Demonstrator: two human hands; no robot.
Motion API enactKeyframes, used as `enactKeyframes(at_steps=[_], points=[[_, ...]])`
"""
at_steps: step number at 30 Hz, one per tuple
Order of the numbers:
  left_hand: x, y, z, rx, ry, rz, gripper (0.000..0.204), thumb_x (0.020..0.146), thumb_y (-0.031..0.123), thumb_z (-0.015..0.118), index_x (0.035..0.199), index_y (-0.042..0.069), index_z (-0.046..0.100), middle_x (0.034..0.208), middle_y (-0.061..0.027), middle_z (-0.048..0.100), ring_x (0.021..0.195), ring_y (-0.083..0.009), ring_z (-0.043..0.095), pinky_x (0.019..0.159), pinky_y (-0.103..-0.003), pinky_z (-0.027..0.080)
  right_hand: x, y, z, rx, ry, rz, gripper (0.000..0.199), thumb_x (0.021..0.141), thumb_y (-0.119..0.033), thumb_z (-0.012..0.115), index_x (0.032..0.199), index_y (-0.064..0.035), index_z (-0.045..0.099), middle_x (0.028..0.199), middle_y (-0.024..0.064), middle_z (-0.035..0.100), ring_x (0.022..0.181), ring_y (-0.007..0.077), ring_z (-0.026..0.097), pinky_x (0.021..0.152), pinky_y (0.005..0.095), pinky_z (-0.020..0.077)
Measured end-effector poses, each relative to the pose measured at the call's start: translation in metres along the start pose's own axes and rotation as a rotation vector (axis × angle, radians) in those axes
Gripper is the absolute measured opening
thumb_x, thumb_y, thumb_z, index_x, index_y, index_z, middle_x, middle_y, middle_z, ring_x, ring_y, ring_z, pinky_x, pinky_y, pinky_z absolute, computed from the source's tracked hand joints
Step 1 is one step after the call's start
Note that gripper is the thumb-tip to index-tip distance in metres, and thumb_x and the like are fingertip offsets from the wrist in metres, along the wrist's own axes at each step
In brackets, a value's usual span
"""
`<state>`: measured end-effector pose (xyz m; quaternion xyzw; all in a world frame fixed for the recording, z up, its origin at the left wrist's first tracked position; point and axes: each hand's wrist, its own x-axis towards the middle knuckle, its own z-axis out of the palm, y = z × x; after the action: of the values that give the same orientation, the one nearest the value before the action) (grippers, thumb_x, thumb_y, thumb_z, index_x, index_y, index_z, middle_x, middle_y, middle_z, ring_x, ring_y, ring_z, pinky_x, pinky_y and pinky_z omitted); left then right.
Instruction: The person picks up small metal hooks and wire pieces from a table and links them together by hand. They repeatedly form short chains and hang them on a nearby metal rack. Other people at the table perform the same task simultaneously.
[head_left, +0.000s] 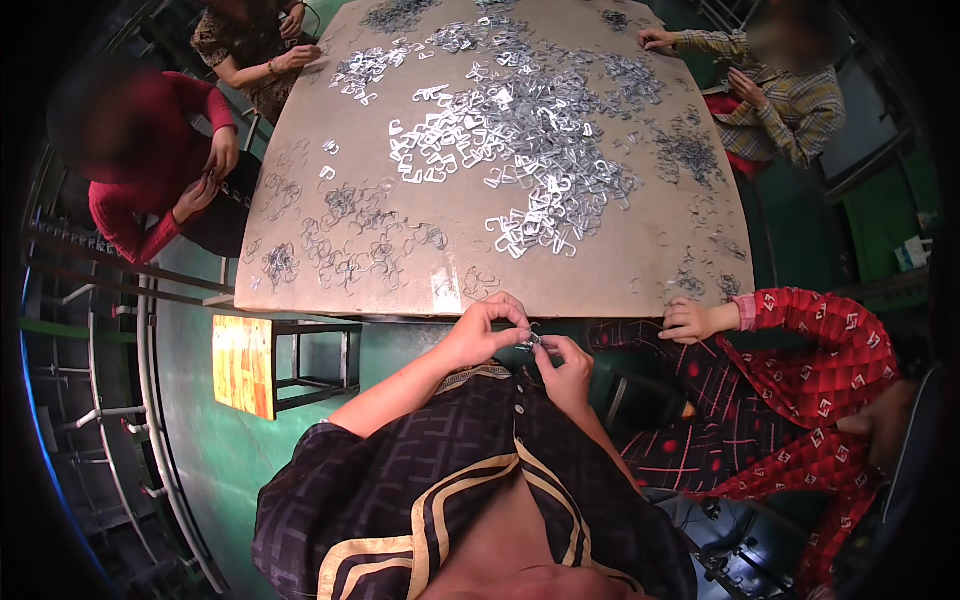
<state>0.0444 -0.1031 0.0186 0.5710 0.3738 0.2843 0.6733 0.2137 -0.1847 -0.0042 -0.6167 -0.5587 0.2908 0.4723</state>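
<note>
My left hand (487, 330) and my right hand (564, 370) meet just off the near edge of the table, above my lap. Between their fingertips they pinch a small shiny metal clip (531, 341), with a thin wire loop showing at its top. Fingers cover part of it. On the table beyond lies a big heap of silvery metal hook-shaped clips (540, 150). Closer to my left hand, thin dark wire pieces (350, 235) are scattered across the tabletop.
The brown-covered table (590, 280) spans the view ahead. A person in red (150, 160) sits at left, another in patterned red (820, 400) at my right. Two more people sit at the far sides. A wooden stool (245, 367) stands at left below the table edge.
</note>
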Motion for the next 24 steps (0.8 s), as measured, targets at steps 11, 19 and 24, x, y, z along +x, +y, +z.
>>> enactKeyframes(at_steps=[11,19,24], points=[[-0.017,-0.018,0.012,-0.043,0.06,0.124,0.009,0.088,0.005,0.061,0.095,0.0,0.058,0.097,-0.01,0.066,0.095,-0.016,0.061,0.088,-0.03,0.046,0.012,0.001,-0.005,0.039,-0.038,-0.159,0.007,0.078,-0.002,0.069,0.083,0.0015,0.065,0.073,0.0103,0.064,0.06,0.0165,0.064,0.054,0.0275,0.0488],[-0.026,-0.002,0.014,0.126,-0.05,0.165,0.006,0.09,0.004,0.057,0.094,-0.001,0.055,0.093,-0.0121,0.067,0.092,-0.0212,0.065,0.083,-0.032,0.049,0.131,0.093,0.015,-0.473,0.075,-0.046,0.034,0.078,-0.017,0.073,0.106,-0.0021,0.063,0.093,0.0175,0.064,0.085,0.0327,0.062,0.073,0.0408,0.0491],[-0.032,-0.011,0.013,0.194,-0.066,0.21,0.006,0.091,0.004,0.058,0.093,0.002,0.053,0.095,-0.0096,0.066,0.094,-0.0211,0.063,0.084,-0.033,0.047,0.163,0.089,0.038,-0.585,-0.021,0.031,0.032,0.076,-0.015,0.071,0.102,0.0009,0.061,0.091,0.0202,0.066,0.084,0.0374,0.064,0.073,0.0448,0.0502]])
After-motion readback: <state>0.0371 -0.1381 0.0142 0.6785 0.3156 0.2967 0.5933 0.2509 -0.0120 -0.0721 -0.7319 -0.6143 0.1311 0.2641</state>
